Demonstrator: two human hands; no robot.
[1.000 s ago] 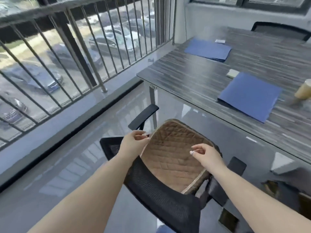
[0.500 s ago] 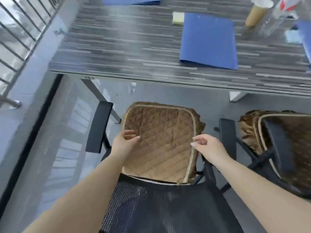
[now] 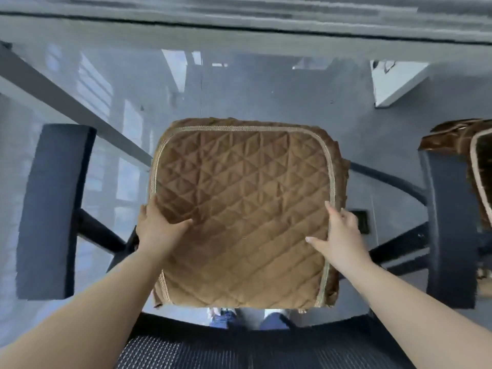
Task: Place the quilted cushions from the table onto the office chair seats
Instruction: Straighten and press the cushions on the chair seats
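From my feed I look straight down on a brown quilted cushion (image 3: pixel 243 217) lying flat on the seat of an office chair (image 3: pixel 56 211), filling the space between its two dark armrests. My left hand (image 3: pixel 157 230) rests on the cushion's left edge, fingers spread flat, thumb lying across the quilted top; that grip is unclenched, pressing on the fabric and not pinching it. My right hand (image 3: pixel 342 238) lies against the right piped edge, fingers extended along the trim, thumb on top; that grip is likewise loose and flat. The chair's mesh backrest (image 3: pixel 213 350) runs across the bottom of the view, nearest me. To the right, a second cushion (image 3: pixel 476 155) sits on a neighbouring chair, partly cut off by the frame. The bench (image 3: pixel 239 25) edge crosses the top, blurred. Glossy grey floor (image 3: pixel 239 89) shows beneath.
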